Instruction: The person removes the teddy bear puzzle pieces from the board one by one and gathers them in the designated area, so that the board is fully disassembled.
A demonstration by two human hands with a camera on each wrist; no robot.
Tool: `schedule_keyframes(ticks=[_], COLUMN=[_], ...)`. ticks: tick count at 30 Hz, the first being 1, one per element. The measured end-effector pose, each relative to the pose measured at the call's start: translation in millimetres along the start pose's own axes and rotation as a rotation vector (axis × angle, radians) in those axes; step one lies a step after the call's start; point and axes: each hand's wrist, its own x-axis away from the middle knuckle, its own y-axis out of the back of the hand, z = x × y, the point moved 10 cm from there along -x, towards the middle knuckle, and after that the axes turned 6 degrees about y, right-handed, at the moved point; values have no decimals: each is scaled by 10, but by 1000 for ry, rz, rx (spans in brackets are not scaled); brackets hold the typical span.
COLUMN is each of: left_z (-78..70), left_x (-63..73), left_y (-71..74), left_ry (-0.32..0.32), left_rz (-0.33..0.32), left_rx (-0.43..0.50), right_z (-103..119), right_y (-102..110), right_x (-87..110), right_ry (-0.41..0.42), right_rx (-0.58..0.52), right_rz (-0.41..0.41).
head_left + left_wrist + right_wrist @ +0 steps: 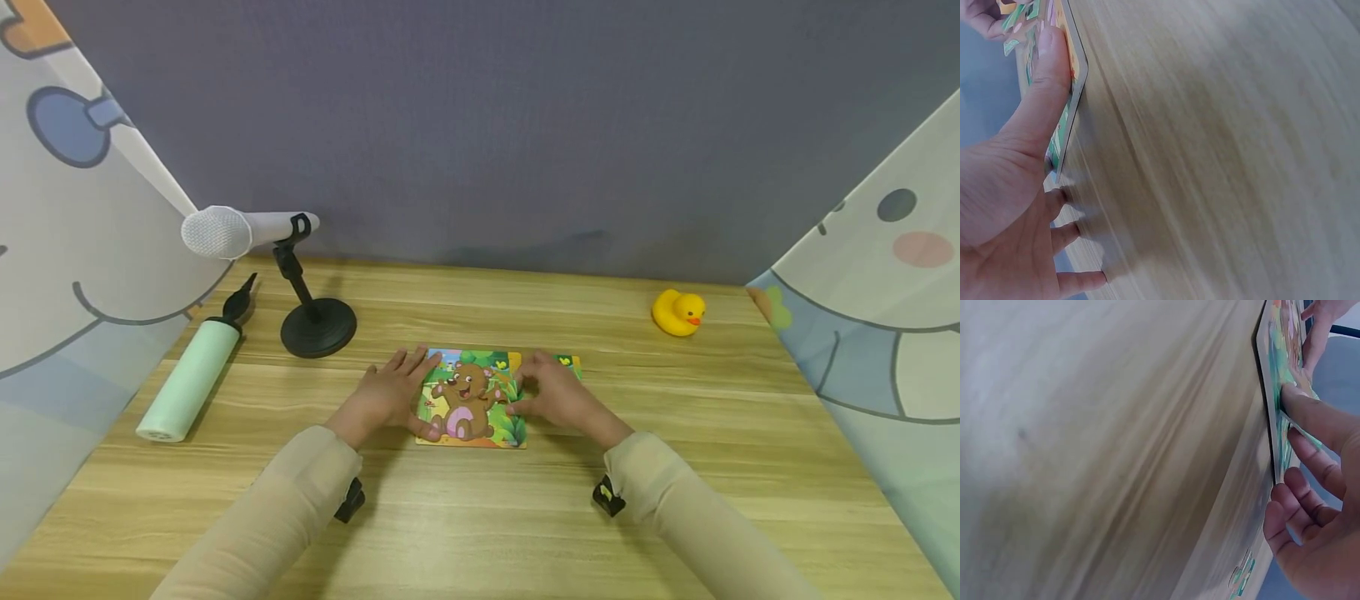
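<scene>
A jigsaw puzzle board (467, 429) with a smiling brown bear picture lies flat on the wooden table. My left hand (390, 396) spreads over its left side, the thumb (1052, 69) pressing on the near corner and the other fingers reaching to the far left. At the board's right side, my right hand (551, 392) pinches a puzzle piece (1310, 436) between thumb and index finger. That piece (1011, 45) is tilted up from the picture. Just past the right hand, a loose green and yellow piece (572, 363) lies on the table.
A white microphone (225, 232) on a black stand (318, 327) stands at the back left. Beside it lies a pale green hand pump (191, 379) with a black nozzle. A yellow rubber duck (675, 313) sits at the back right. Grey panel (480, 133) walls off the far edge.
</scene>
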Motion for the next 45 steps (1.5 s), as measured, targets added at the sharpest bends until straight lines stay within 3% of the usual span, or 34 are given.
schedule_keyframes(ticks=[6,18,29,37,45], left_z=[-2,-10,10,-3,-7], left_x=[5,8,-21,-4,0], left_y=[-2,6,-17,-3,-4], left_ry=[-2,-9,2,9,6], left_rz=[5,-1,2,15,10], left_rx=[14,8,-6,10,11], right_z=[-5,95,86,8,12], right_y=[-15,-44,-84,36,109], right_x=[-5,-4,-14,-15,3], right_ry=[-8,93,44,-57,-43], right_rx=[-54,21,18,48,160], right_rz=[13,52,104,4,-32])
